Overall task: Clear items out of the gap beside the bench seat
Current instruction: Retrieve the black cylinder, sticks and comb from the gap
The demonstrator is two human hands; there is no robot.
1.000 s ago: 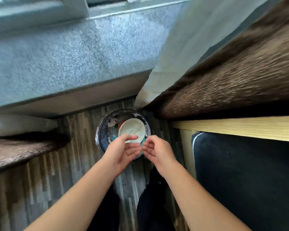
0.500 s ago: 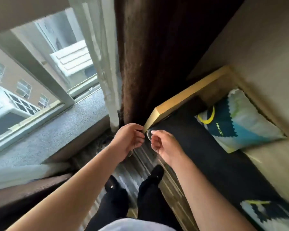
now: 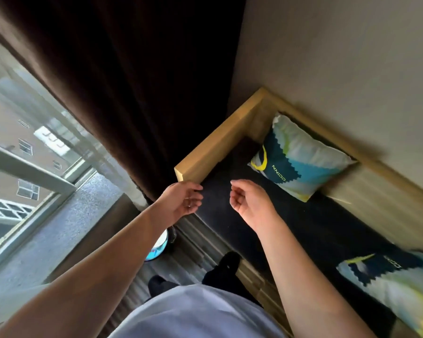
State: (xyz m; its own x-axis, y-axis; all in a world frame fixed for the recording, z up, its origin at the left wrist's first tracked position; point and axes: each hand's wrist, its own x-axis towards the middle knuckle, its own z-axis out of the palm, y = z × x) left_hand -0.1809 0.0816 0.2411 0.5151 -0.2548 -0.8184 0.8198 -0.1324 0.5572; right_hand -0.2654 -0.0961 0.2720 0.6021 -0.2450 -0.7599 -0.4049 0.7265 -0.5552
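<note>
Both hands, left (image 3: 181, 202) and right (image 3: 248, 203), lifted from bin (image 3: 156, 247) to bench (image 3: 205, 157); loosely curled, empty; drop done, next reach likely.

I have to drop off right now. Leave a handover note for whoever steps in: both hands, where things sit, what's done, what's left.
Left hand: raised near the wooden bench end, fingers loosely curled, holding nothing visible.
Right hand: raised over the dark seat cushion, fingers loosely curled, empty.
Trash bin: on the floor by the window ledge, mostly hidden under the left forearm.
Gap beside the bench, behind the brown curtain: too dark to see into.
Done: nothing in hand to dispose of.
Left: check the gap and remove anything there; two pillows, one in the corner, sit on the bench.
</note>
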